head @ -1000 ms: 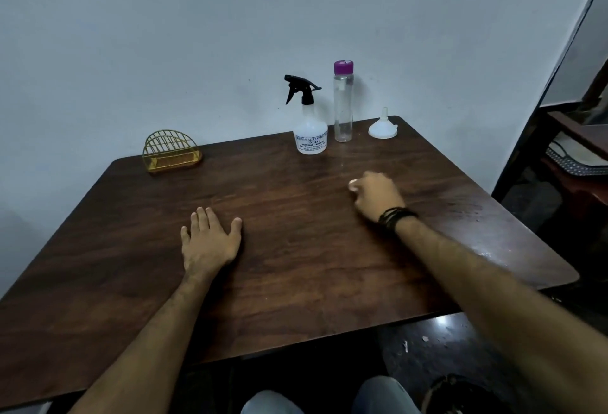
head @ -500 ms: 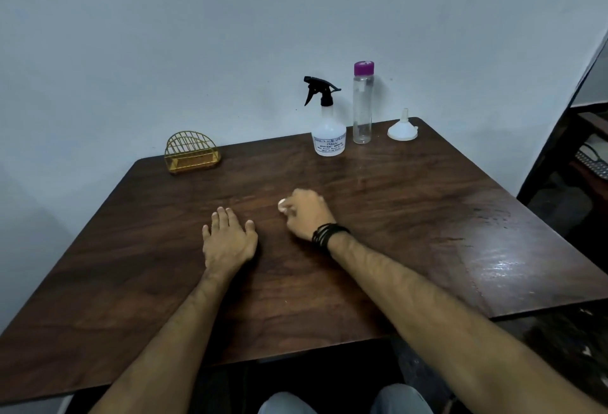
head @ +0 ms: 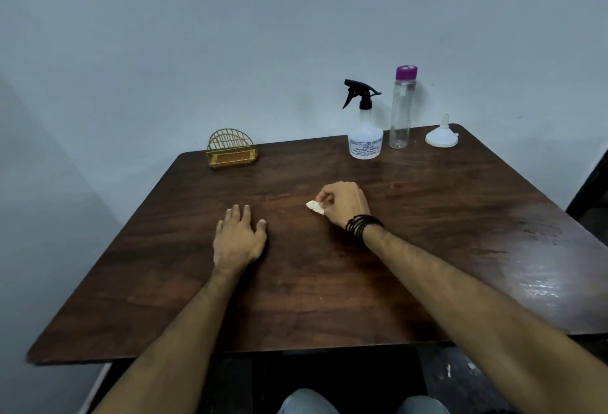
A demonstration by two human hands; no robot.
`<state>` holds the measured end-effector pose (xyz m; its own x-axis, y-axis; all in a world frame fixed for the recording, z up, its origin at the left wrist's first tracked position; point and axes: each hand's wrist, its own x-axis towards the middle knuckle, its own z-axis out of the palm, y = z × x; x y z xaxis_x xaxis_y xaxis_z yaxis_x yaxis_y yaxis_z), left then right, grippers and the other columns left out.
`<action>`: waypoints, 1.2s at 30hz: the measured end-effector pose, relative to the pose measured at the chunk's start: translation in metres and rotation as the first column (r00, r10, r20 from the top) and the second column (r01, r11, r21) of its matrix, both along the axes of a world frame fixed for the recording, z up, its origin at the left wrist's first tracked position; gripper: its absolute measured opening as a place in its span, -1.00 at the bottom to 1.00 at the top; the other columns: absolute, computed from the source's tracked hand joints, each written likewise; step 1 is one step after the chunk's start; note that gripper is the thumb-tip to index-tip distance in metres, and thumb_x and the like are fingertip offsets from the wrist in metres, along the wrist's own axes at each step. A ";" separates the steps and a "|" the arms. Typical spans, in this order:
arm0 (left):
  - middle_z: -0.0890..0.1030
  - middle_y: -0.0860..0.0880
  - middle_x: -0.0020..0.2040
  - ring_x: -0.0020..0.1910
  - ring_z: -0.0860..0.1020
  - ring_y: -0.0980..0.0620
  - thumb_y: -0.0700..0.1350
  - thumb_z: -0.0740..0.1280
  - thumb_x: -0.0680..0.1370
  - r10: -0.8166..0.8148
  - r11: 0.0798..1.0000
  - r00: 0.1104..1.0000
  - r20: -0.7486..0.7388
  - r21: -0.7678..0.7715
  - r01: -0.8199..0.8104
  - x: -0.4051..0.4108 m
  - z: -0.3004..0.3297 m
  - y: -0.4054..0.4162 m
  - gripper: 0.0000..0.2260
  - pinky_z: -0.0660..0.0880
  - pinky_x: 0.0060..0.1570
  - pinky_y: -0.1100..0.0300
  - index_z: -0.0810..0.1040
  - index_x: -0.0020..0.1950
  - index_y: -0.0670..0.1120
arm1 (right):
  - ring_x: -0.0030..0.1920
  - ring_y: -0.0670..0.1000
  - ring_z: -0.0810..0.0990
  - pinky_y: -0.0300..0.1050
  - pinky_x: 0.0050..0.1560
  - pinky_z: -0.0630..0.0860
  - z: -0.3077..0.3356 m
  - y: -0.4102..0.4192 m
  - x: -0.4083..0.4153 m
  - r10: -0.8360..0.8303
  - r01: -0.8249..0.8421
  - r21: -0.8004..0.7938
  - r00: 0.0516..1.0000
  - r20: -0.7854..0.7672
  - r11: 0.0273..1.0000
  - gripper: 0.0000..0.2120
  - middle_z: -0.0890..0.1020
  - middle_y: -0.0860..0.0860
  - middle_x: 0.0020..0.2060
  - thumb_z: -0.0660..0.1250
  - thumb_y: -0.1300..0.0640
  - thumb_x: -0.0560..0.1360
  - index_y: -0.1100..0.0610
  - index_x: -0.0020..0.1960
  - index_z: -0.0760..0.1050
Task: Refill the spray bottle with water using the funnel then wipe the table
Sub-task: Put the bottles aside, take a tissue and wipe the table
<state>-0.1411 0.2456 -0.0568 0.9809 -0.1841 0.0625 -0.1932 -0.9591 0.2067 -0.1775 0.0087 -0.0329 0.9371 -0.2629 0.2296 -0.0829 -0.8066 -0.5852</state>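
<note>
A white spray bottle [head: 365, 137] with a black trigger head stands at the back of the dark wooden table [head: 329, 282]. Right of it stands a clear bottle [head: 402, 111] with a purple cap, then a white funnel [head: 441, 136] lying mouth down near the back right corner. My right hand [head: 343, 203] is closed on a small white wad of tissue [head: 315, 207] and presses it on the table's middle. My left hand [head: 239, 239] lies flat on the wood, fingers spread, a little to the left of the tissue.
A gold wire holder [head: 231, 148] sits at the back left by the wall. The wood at the right [head: 533, 275] shines wet. A dark piece of furniture [head: 589, 193] stands past the right edge. My knees show under the front edge.
My right hand has slid the tissue leftwards over the table, then slightly back right. The left hand has stayed flat. The view has shifted left.
</note>
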 end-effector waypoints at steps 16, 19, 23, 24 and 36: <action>0.06 -0.07 0.63 0.61 0.02 -0.02 0.07 -0.05 0.70 -0.084 0.996 0.996 -0.014 0.039 0.084 0.011 -0.001 0.040 -0.51 -0.02 0.56 -0.04 0.07 0.63 0.00 | 0.06 0.16 0.58 -0.02 0.03 0.53 0.004 0.092 0.016 0.487 -0.493 -0.370 0.866 -0.115 0.788 -0.73 0.59 0.08 0.01 0.27 0.22 0.48 0.13 0.13 0.65; 0.00 -0.04 0.64 0.62 -0.04 -0.01 0.11 -0.10 0.69 -0.020 0.999 1.000 -0.024 0.039 0.021 0.011 -0.003 0.041 -0.48 -0.08 0.57 -0.11 0.00 0.64 -0.01 | 0.16 0.17 0.55 -0.01 0.15 0.49 0.009 0.074 0.068 0.333 -0.357 -0.410 0.934 -0.131 0.840 -0.70 0.56 0.12 0.12 0.29 0.25 0.51 0.18 0.23 0.59; -0.02 -0.03 0.64 0.62 -0.06 0.00 0.12 -0.12 0.69 0.014 0.999 0.999 -0.034 0.030 -0.013 0.014 -0.005 0.040 -0.48 -0.11 0.57 -0.12 -0.01 0.64 0.01 | 0.18 0.19 0.55 -0.01 0.16 0.49 0.009 0.078 0.103 0.273 -0.300 -0.379 0.954 -0.125 0.875 -0.72 0.55 0.14 0.16 0.30 0.24 0.53 0.20 0.22 0.58; -0.02 -0.03 0.64 0.62 -0.06 0.00 0.12 -0.12 0.69 0.015 1.000 0.999 -0.030 0.027 -0.014 0.015 -0.004 0.039 -0.48 -0.11 0.57 -0.11 0.00 0.64 0.01 | 0.18 0.19 0.54 -0.02 0.15 0.48 0.008 0.082 0.104 0.285 -0.310 -0.376 0.951 -0.123 0.873 -0.73 0.55 0.13 0.15 0.29 0.22 0.54 0.19 0.22 0.59; 0.04 -0.07 0.64 0.62 0.00 -0.04 0.05 -0.09 0.69 0.033 0.999 0.999 -0.021 0.033 -0.032 0.017 -0.006 0.039 -0.50 -0.04 0.55 -0.12 0.04 0.63 -0.02 | 0.01 0.10 0.52 -0.02 0.01 0.49 -0.010 0.102 -0.047 0.656 -0.619 -0.336 0.755 -0.003 0.710 -0.71 0.58 0.08 -0.03 0.24 0.26 0.56 0.12 0.20 0.62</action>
<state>-0.1245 0.2851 -0.0626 0.9874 -0.1540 0.0360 -0.1580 -0.9711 0.1788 -0.2243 0.1105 -0.0430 0.8199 0.4865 0.3017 0.5640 -0.7768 -0.2801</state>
